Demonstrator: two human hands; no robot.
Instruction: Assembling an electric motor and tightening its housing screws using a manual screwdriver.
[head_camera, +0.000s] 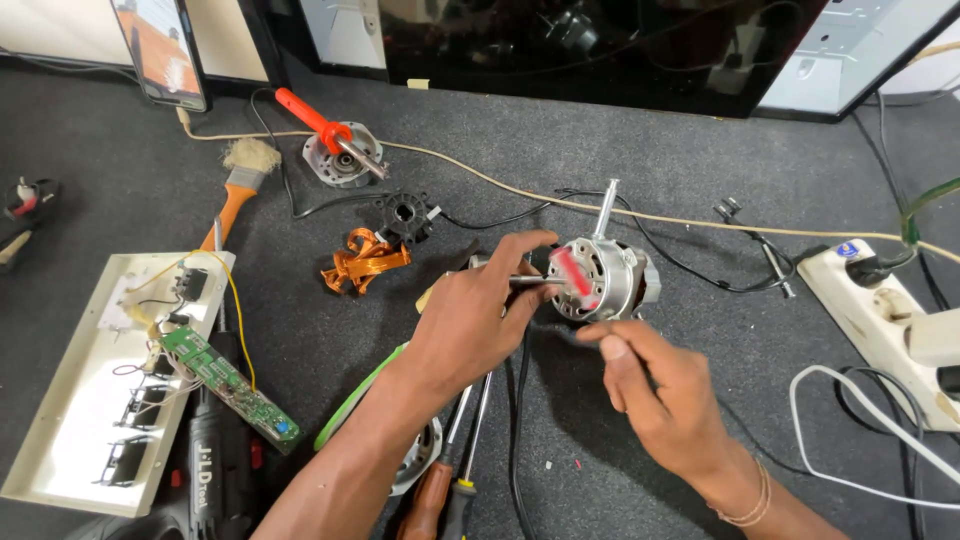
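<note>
Grey carpeted workbench (700, 150), 2 hands at a small electric motor (610, 280).
Left hand (470, 320) pinches a metal tool (530, 283), its tip blurred; right hand (665, 385) pinches black wire (560, 333).

Table (640, 420): dark grey felt is lying under my work.
Left: white panel (70, 400), circuit board (225, 385), brush (240, 185).
Middle: copper coil (362, 260), screwdrivers (460, 470).
Right: power strip (880, 315).

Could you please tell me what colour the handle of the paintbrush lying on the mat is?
The paintbrush handle is orange, seen in the head view.
</note>
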